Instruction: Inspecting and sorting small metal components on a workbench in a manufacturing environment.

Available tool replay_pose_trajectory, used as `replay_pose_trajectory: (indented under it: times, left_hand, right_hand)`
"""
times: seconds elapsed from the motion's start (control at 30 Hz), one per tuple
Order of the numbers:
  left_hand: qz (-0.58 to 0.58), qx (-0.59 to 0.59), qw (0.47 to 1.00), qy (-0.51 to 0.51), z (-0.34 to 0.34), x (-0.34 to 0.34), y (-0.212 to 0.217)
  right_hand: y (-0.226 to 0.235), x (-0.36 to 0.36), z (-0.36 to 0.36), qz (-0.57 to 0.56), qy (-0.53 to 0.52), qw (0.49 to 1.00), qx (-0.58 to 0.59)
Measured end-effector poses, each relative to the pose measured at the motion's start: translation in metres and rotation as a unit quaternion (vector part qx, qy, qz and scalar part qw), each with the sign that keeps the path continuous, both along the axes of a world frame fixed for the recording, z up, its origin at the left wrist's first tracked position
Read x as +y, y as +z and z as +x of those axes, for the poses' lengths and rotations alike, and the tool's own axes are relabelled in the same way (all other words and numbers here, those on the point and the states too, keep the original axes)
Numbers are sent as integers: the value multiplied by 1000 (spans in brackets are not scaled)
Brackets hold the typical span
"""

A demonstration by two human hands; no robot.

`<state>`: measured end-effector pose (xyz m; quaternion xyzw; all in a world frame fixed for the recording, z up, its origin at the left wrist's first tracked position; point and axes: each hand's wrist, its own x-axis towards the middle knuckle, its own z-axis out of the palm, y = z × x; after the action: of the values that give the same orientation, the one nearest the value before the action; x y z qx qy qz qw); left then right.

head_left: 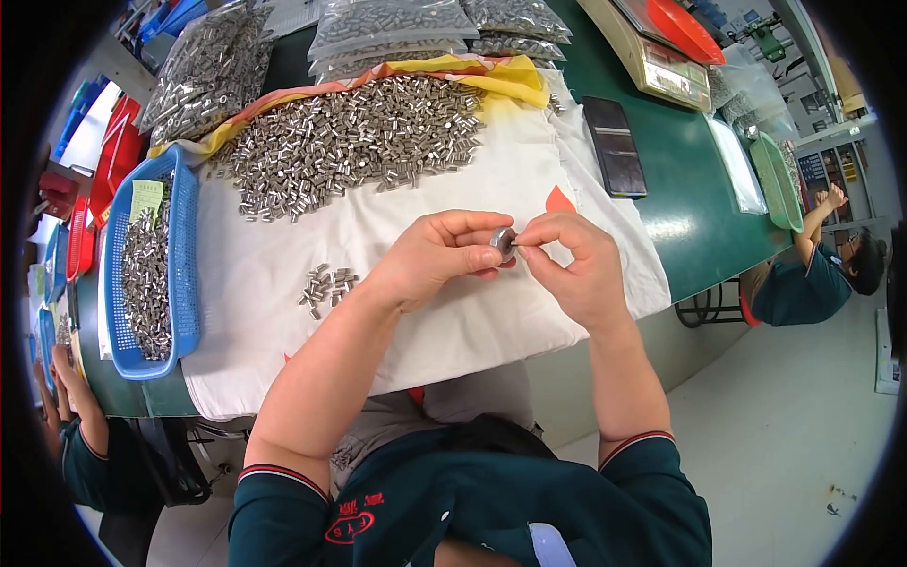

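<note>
My left hand (430, 257) grips a round metal disc (504, 242) with a dark centre between thumb and fingers, above the white cloth (453, 345). Close against its right side, my right hand (578, 269) pinches thumb and forefinger together at the disc's centre. Something thin and dark shows at those fingertips, too small to name. A small cluster of short metal cylinders (326, 286) lies on the cloth left of my left forearm. Beyond my hands spreads a big heap of similar metal cylinders (359, 137).
A blue basket (186, 283) of metal cylinders stands at the left. Bags of metal parts (392, 28) line the back behind a yellow cloth edge (515, 77). A black phone-like case (614, 146) and a scale (661, 71) lie right. Other people sit at both sides.
</note>
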<state>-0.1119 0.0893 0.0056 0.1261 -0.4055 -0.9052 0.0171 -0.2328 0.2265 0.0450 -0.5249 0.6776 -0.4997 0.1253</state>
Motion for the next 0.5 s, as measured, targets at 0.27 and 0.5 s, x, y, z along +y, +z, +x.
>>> replay_pose_trajectory:
  times: [0.27,0.5]
  left_hand:
    - [-86,-16,996,24,-3,2,0]
    - [-134,-12,990,39,-4,6,0]
  right_hand:
    - [3,-5,7,28,-30,992,119]
    - [7,-4,9,57,-27,974,217]
